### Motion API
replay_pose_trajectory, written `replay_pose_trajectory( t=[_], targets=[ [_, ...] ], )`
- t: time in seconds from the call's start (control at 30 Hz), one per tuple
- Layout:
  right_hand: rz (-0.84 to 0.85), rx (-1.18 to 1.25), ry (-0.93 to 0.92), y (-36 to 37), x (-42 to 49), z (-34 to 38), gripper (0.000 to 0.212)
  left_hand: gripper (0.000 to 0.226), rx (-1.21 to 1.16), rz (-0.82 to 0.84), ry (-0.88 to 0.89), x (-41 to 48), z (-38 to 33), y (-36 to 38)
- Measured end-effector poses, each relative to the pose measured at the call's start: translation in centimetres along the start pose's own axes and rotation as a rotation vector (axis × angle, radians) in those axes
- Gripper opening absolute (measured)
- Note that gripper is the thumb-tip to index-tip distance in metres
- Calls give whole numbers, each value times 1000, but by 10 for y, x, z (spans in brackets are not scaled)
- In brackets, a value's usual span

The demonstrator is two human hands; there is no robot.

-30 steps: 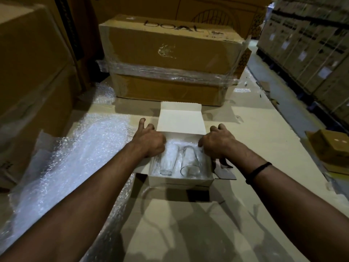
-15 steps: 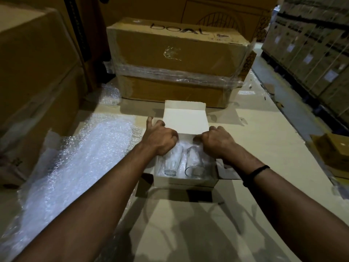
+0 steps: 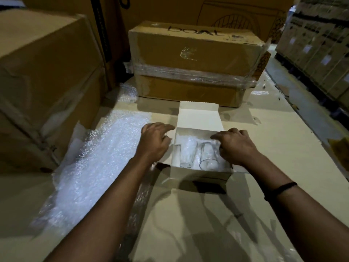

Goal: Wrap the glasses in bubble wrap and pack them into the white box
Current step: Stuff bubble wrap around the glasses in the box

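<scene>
Tucking the wrap (image 3: 217, 143) down around the glasses looks like the step now, and it goes best slow and soft, with flat fingers, so the glass does not knock on glass

The left hand (image 3: 154, 142) is loose and holds nothing; it sits just beside the left wall of the box (image 3: 200, 174). The right hand (image 3: 236, 146) rests on the wrap at the right side of the box with bent fingers. I cannot tell if it pinches the wrap or only presses it

The box sits near the middle of the table (image 3: 188, 224). Its lid (image 3: 199, 118) stands open at the back. Two glasses lie in it side by side, mouths toward the person. The left glass (image 3: 187, 154) has wrap on it. The right glass (image 3: 207, 157) looks bare at its mouth, so I think it needs more cover before the lid goes down

A big sheet (image 3: 98, 157) of bubble wrap lies along the left edge of the table. A brown box (image 3: 188, 59) stands at the far edge
</scene>
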State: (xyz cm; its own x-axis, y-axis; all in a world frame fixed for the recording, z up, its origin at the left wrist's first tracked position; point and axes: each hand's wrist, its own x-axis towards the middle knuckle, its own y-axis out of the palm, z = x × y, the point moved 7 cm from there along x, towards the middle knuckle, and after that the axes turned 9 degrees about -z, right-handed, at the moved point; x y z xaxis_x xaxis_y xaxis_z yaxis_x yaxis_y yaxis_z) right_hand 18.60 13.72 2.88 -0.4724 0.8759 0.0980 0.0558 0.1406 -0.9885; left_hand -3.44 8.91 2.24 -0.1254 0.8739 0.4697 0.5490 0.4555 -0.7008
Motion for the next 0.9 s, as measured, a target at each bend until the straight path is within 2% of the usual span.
replay_pose_trajectory(
  t=[0.1, 0.13, 0.2, 0.27, 0.3, 0.33, 0.4, 0.47, 0.6, 0.7, 0.73, 0.8, 0.87, 0.9],
  targets=[
    [-257, 335, -26, -20, -36, 40, 38, 35, 61, -226, -104, -47, 40, -44],
    [-350, 435, -66, -23, -50, 60, 32, 32, 134, -219, -181, -65, 58, -53],
    [-462, 544, -152, -19, -74, 103, 22, 33, 323, -64, -361, -96, 88, -61],
    [-377, 619, -173, 5, -82, 142, 17, 44, 478, 167, -433, -118, 106, -55],
    [-331, 638, -169, 19, -82, 160, 22, 45, 501, 226, -432, -126, 111, -52],
    [-295, 642, -161, 34, -82, 176, 30, 41, 483, 216, -420, -130, 113, -53],
    [-236, 597, -141, 62, -82, 200, 49, 25, 400, 96, -410, -130, 113, -61],
    [-202, 488, -152, 83, -85, 214, 57, 19, 375, -44, -407, -127, 111, -75],
    [-284, 407, -137, 87, -89, 214, 50, 35, 280, -181, -383, -126, 103, -97],
    [-314, 483, -139, 82, -88, 212, 42, 38, 128, -260, -227, -128, 81, -106],
    [-290, 602, -100, 78, -88, 208, 39, 35, 82, -260, -146, -131, 72, -105],
    [-248, 990, 109, 75, -87, 192, 41, 25, 15, -248, -4, -143, 56, -99],
    [-291, 1301, 379, 65, -87, 176, 55, 23, -25, -239, 81, -159, 51, -95],
    [-255, 1401, 475, 60, -84, 175, 61, 24, -36, -239, 117, -168, 50, -93]
  ],
)
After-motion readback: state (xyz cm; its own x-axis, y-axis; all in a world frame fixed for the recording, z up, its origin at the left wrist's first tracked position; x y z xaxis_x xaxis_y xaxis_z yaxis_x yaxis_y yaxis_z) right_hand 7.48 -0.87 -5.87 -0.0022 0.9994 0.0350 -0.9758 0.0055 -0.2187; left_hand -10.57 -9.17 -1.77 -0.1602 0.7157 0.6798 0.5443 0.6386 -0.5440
